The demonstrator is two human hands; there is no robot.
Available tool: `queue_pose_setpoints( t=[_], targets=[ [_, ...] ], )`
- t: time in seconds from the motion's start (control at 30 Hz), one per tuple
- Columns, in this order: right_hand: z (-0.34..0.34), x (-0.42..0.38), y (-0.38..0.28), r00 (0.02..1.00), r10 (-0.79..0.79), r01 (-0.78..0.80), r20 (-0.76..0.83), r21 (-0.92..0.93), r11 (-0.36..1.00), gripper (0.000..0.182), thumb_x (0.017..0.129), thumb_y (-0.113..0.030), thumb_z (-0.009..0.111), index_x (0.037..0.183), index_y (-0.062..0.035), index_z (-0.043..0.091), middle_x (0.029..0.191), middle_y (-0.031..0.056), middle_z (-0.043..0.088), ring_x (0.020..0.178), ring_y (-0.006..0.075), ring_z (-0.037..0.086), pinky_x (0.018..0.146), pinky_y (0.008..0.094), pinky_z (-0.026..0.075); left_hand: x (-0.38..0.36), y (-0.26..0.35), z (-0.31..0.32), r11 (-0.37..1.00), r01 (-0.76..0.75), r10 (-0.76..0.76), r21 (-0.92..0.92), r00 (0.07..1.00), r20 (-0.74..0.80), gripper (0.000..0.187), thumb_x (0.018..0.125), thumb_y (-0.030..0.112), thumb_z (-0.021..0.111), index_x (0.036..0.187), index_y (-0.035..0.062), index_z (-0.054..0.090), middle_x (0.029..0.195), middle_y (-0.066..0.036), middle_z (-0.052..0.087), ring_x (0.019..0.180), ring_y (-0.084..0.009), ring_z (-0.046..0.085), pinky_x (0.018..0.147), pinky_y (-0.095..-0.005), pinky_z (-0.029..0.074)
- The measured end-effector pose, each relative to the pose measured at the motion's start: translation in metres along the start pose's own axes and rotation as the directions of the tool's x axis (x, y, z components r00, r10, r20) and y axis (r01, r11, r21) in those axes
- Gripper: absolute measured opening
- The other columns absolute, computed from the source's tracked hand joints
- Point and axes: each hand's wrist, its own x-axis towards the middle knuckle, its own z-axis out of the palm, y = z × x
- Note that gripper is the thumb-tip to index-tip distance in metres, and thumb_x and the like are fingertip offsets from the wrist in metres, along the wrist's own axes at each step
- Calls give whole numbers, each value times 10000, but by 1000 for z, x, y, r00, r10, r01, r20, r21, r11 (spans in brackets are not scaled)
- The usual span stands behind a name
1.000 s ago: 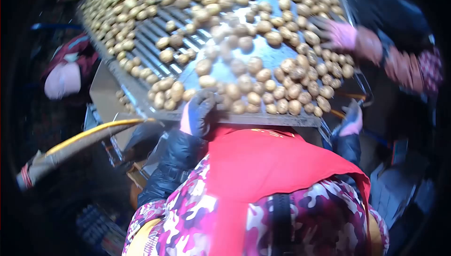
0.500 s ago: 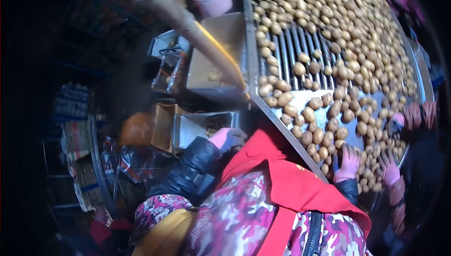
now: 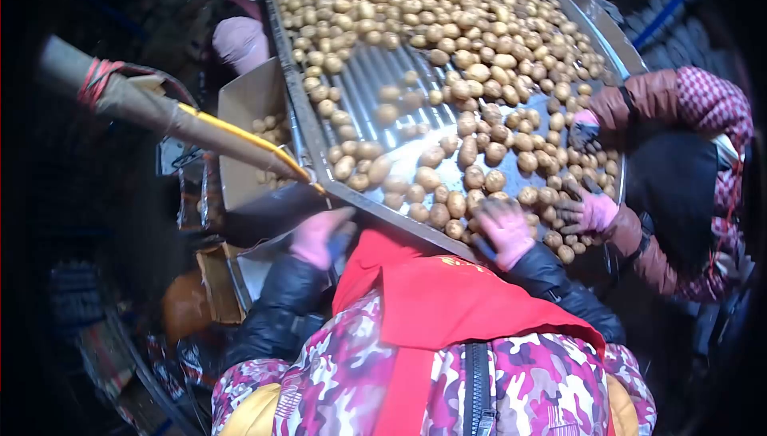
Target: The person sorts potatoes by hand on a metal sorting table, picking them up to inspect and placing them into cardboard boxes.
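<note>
A metal sorting table (image 3: 315, 148) with rollers carries a thick layer of small yellow-brown potatoes (image 3: 447, 28). My right hand (image 3: 505, 230), in a pink glove, lies fingers spread on the potatoes at the table's near edge. My left hand (image 3: 318, 236), also in a pink glove, is blurred and hangs below the table's left rim, above a box. Whether it holds anything is unclear. My red apron and camouflage jacket fill the bottom of the view.
A co-worker on the right has one gloved hand (image 3: 590, 212) beside mine and another (image 3: 583, 126) farther up on the potatoes. A cardboard box (image 3: 248, 104) holding some potatoes stands left of the table. A sleeve with a yellow stripe (image 3: 188, 126) reaches in from the left. A pink cap (image 3: 240, 40) shows beyond the box.
The view has swung. My right hand stays on the potatoes at the near edge. My left hand remains below the left rim, a little lower and blurred.
</note>
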Motion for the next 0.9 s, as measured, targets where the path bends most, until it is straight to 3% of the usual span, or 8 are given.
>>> queue_pose_setpoints(
  t=[0.07, 0.27, 0.37, 0.4, 0.5, 0.6, 0.8, 0.9],
  targets=[
    [-2, 6, -5, 993, -90, 89, 76, 13, 996, 507, 920, -365, 660, 1344, -98, 585, 1393, 160, 562, 1338, 377, 498, 1106, 579, 367, 36, 5, 33, 932, -315, 307, 177, 949, 72, 426, 860, 243, 754, 1254, 99, 681, 1196, -149, 687, 1117, -341, 650, 977, -449, 503],
    [-18, -6, 29, 965, 255, -244, 56, -158, 957, 640, 895, -439, 676, 1442, -144, 525, 1488, 157, 487, 1406, 377, 420, 1154, 614, 291, 133, 24, 80, 755, -100, -84, 648, 965, 247, 800, 815, 578, 714, 1459, 131, 549, 1461, -172, 513, 1442, -394, 379, 1173, -647, 238],
    [2, -41, 45, 854, 519, -506, 28, -187, 842, 685, 905, -407, 679, 1499, -130, 480, 1556, 162, 429, 1451, 380, 372, 1185, 621, 252, 147, 48, 105, 848, -211, -119, 486, 818, 563, 634, 895, 582, 631, 1362, 154, 616, 1383, -151, 565, 1396, -332, 440, 1178, -660, 207],
    [7, -49, 43, 858, 514, -507, -9, -176, 844, 686, 899, -396, 659, 1499, -116, 479, 1551, 176, 423, 1473, 387, 340, 1176, 645, 240, 148, 47, 106, 872, -311, 77, 377, 850, 521, 489, 907, 479, 645, 1275, 158, 656, 1246, -122, 634, 1259, -301, 559, 1126, -577, 356],
    [11, -55, 39, 850, 526, -518, 3, -168, 839, 687, 913, -382, 656, 1514, -116, 456, 1561, 181, 412, 1477, 406, 328, 1177, 649, 245, 195, 47, 110, 935, -201, 60, 294, 903, 426, 375, 905, 364, 653, 1215, 155, 682, 1125, -99, 671, 1106, -298, 636, 977, -476, 495],
    [10, -56, 40, 848, 530, -521, 18, -157, 839, 661, 908, -394, 662, 1490, -132, 485, 1551, 176, 426, 1465, 421, 339, 1176, 625, 262, 257, 27, 119, 889, -216, 214, 403, 976, 50, 307, 923, 309, 648, 1188, 159, 677, 1077, -97, 667, 1010, -310, 647, 851, -451, 528],
    [-16, -42, 44, 910, 410, -413, -56, -44, 910, 581, 919, -303, 691, 1433, -73, 547, 1352, 221, 606, 1248, 405, 577, 1067, 462, 450, 306, 6, 132, 744, -51, -210, 666, 928, 306, 451, 870, 228, 707, 1308, 157, 628, 1236, -108, 657, 1190, -264, 642, 1016, -422, 460],
    [-40, -18, 33, 803, 593, -550, 54, 452, 703, 585, 908, -247, 736, 1424, -46, 551, 1320, 222, 629, 1195, 387, 621, 1000, 431, 505, 291, 11, 131, 824, -20, -163, 566, 949, 270, 312, 903, 224, 681, 1204, 141, 671, 1208, -83, 667, 1175, -264, 648, 991, -441, 476]
  ],
)
